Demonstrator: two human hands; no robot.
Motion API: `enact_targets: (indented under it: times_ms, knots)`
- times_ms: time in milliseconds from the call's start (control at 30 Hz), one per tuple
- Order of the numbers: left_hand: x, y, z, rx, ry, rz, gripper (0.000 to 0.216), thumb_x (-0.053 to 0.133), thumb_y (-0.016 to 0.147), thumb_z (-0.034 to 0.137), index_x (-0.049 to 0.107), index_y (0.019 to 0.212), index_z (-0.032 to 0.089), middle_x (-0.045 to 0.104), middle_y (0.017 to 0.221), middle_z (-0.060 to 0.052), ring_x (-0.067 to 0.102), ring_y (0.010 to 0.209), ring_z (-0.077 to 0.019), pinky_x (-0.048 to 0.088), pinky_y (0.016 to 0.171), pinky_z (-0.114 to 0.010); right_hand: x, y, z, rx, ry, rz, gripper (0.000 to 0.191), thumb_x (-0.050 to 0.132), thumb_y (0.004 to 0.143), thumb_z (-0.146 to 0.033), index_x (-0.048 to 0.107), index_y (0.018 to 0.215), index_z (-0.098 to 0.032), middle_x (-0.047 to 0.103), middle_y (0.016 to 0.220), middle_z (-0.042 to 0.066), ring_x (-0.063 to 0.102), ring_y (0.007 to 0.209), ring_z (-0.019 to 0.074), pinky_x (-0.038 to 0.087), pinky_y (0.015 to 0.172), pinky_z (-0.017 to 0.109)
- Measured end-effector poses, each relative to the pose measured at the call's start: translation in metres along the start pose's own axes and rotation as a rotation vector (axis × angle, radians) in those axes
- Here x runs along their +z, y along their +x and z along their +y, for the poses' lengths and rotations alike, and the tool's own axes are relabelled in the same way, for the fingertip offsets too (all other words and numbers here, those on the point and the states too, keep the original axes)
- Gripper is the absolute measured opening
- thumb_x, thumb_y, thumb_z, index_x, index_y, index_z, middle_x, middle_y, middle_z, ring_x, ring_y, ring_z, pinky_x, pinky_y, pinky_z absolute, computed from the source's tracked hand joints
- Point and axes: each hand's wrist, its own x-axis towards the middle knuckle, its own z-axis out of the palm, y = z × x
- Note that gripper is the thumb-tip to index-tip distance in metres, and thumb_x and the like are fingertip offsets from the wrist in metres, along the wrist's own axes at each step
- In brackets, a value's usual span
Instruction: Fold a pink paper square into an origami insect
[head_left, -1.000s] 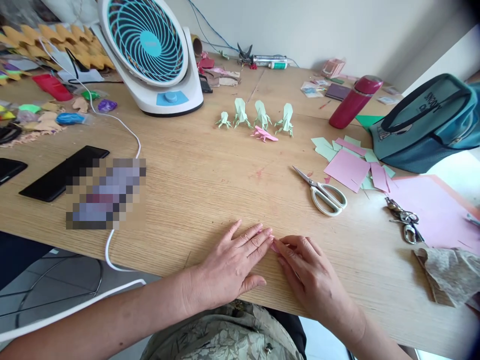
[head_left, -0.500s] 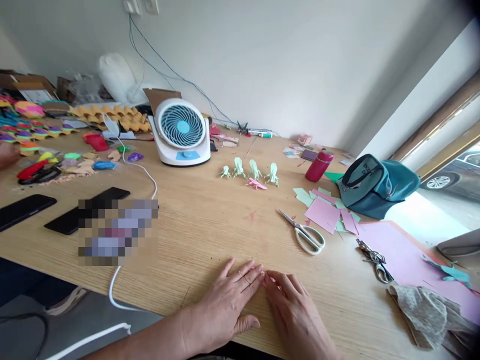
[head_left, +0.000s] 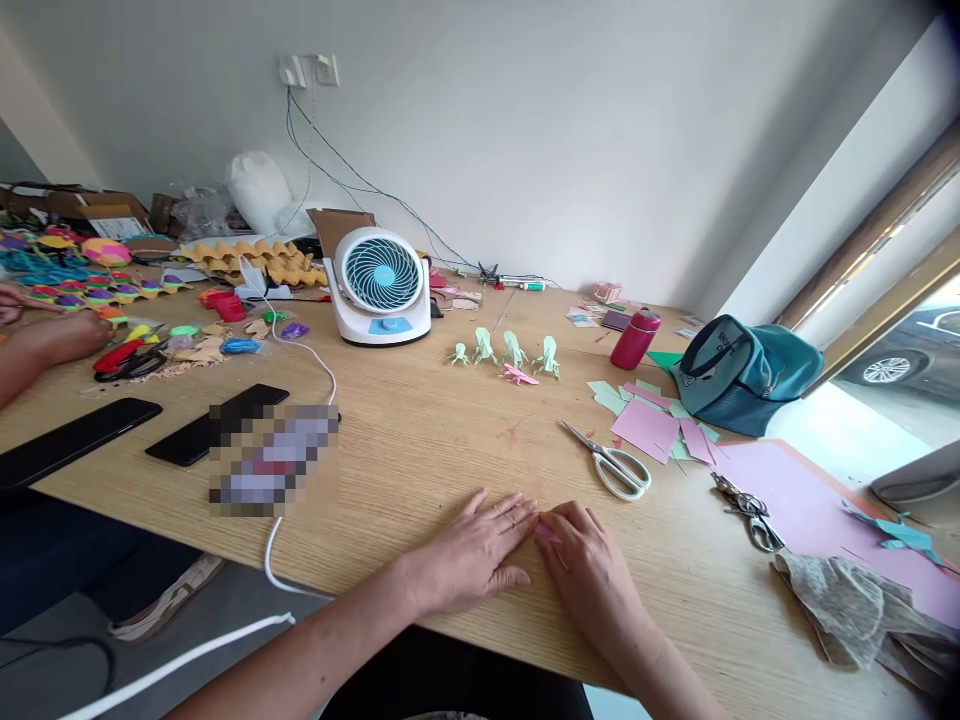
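Both my hands rest on the wooden table [head_left: 420, 440] near its front edge. My left hand [head_left: 476, 550] lies flat with fingers stretched out, its fingertips on a small pink folded paper [head_left: 546, 532]. My right hand [head_left: 585, 570] lies beside it with fingers curled onto the same pink paper, most of which is hidden under the fingers. White-handled scissors [head_left: 611, 467] lie a little beyond my right hand. Farther back stand several pale green folded paper figures [head_left: 514, 352] and one pink figure [head_left: 519, 376].
A small white and teal fan [head_left: 382, 285], black phones [head_left: 217, 424], a white cable [head_left: 304, 360], a red bottle [head_left: 634, 338], a teal bag [head_left: 742, 372], paper scraps [head_left: 645, 425], keys [head_left: 750, 512] and a large pink sheet [head_left: 817, 500] lie around. Another person's arm [head_left: 45, 345] works at far left.
The view has lifted, showing more wall and table. My hands have stayed together on the pink paper, with the right fingers curling in a little more.
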Motion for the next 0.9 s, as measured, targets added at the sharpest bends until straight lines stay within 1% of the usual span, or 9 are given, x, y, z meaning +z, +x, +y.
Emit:
enact_targets:
  times_ms: [100, 233, 400, 467, 533, 600, 700, 800, 900]
  knots:
    - [-0.005, 0.009, -0.009, 0.032, 0.026, -0.026, 0.068, 0.028, 0.103, 0.057, 0.025, 0.156, 0.015, 0.029, 0.162, -0.013, 0.023, 0.152, -0.0265, 0.02, 0.122, -0.05, -0.004, 0.006, 0.004, 0.019, -0.019, -0.024, 0.016, 0.051, 0.098, -0.017, 0.066, 0.092, -0.019, 0.063, 0.092, 0.006, 0.061, 0.083, 0.0202, 0.053, 0.079, 0.036]
    - [-0.003, 0.016, -0.012, 0.091, 0.085, -0.011, 0.066, 0.037, 0.102, 0.053, 0.033, 0.153, 0.011, 0.036, 0.158, -0.016, 0.032, 0.148, -0.0293, 0.027, 0.117, -0.053, -0.009, 0.012, 0.004, 0.053, -0.06, -0.057, 0.017, 0.051, 0.098, -0.017, 0.068, 0.093, -0.018, 0.063, 0.09, 0.007, 0.063, 0.085, 0.0205, 0.051, 0.081, 0.034]
    - [0.005, 0.029, -0.021, 0.174, 0.186, 0.197, 0.042, 0.054, 0.099, 0.028, 0.055, 0.138, 0.012, 0.061, 0.139, -0.016, 0.055, 0.13, -0.0258, 0.042, 0.106, -0.044, -0.008, 0.016, 0.009, 0.11, -0.022, -0.076, 0.014, 0.055, 0.095, -0.017, 0.07, 0.094, -0.018, 0.065, 0.093, 0.007, 0.063, 0.088, 0.0205, 0.049, 0.081, 0.033]
    - [0.007, 0.036, -0.026, 0.213, 0.216, 0.275, 0.032, 0.054, 0.099, 0.024, 0.062, 0.128, 0.012, 0.07, 0.125, -0.013, 0.063, 0.117, -0.0235, 0.047, 0.097, -0.04, -0.008, 0.018, 0.011, 0.14, 0.012, -0.071, 0.012, 0.058, 0.094, -0.019, 0.07, 0.093, -0.019, 0.065, 0.093, 0.006, 0.064, 0.084, 0.019, 0.05, 0.078, 0.031]
    - [0.007, 0.044, -0.032, 0.266, 0.256, 0.322, 0.026, 0.05, 0.102, 0.023, 0.068, 0.118, 0.014, 0.074, 0.113, -0.011, 0.067, 0.103, -0.0201, 0.048, 0.088, -0.037, -0.009, 0.019, 0.014, 0.168, 0.052, -0.064, 0.01, 0.06, 0.093, -0.02, 0.07, 0.092, -0.02, 0.066, 0.091, 0.005, 0.065, 0.079, 0.0171, 0.05, 0.072, 0.029]
    - [0.005, 0.051, -0.036, 0.346, 0.321, 0.331, 0.026, 0.046, 0.103, 0.02, 0.07, 0.109, 0.016, 0.076, 0.107, -0.009, 0.067, 0.094, -0.0179, 0.048, 0.083, -0.035, -0.011, 0.02, 0.016, 0.187, 0.093, -0.063, 0.01, 0.06, 0.092, -0.021, 0.07, 0.09, -0.02, 0.066, 0.089, 0.003, 0.065, 0.075, 0.0157, 0.05, 0.069, 0.027]
    - [0.001, 0.057, -0.039, 0.435, 0.407, 0.323, 0.028, 0.043, 0.103, 0.015, 0.071, 0.101, 0.015, 0.076, 0.104, -0.009, 0.066, 0.088, -0.0173, 0.046, 0.078, -0.034, -0.015, 0.02, 0.019, 0.196, 0.158, -0.08, 0.01, 0.06, 0.093, -0.022, 0.069, 0.09, -0.021, 0.066, 0.088, 0.002, 0.065, 0.074, 0.0141, 0.05, 0.069, 0.026]
    - [-0.001, 0.059, -0.039, 0.431, 0.391, 0.329, 0.03, 0.04, 0.103, 0.013, 0.07, 0.102, 0.014, 0.076, 0.1, -0.009, 0.066, 0.085, -0.0162, 0.046, 0.076, -0.033, -0.019, 0.016, 0.023, 0.183, 0.242, -0.113, 0.01, 0.058, 0.093, -0.022, 0.067, 0.097, -0.022, 0.065, 0.093, 0.002, 0.065, 0.077, 0.014, 0.051, 0.071, 0.026]
    - [-0.001, 0.059, -0.038, 0.365, 0.302, 0.351, 0.029, 0.041, 0.103, 0.017, 0.07, 0.104, 0.014, 0.076, 0.097, -0.008, 0.066, 0.086, -0.0155, 0.047, 0.078, -0.033, -0.019, 0.012, 0.024, 0.106, 0.202, -0.111, 0.014, 0.059, 0.09, -0.017, 0.064, 0.104, -0.021, 0.065, 0.096, 0.004, 0.065, 0.083, 0.0171, 0.051, 0.074, 0.029]
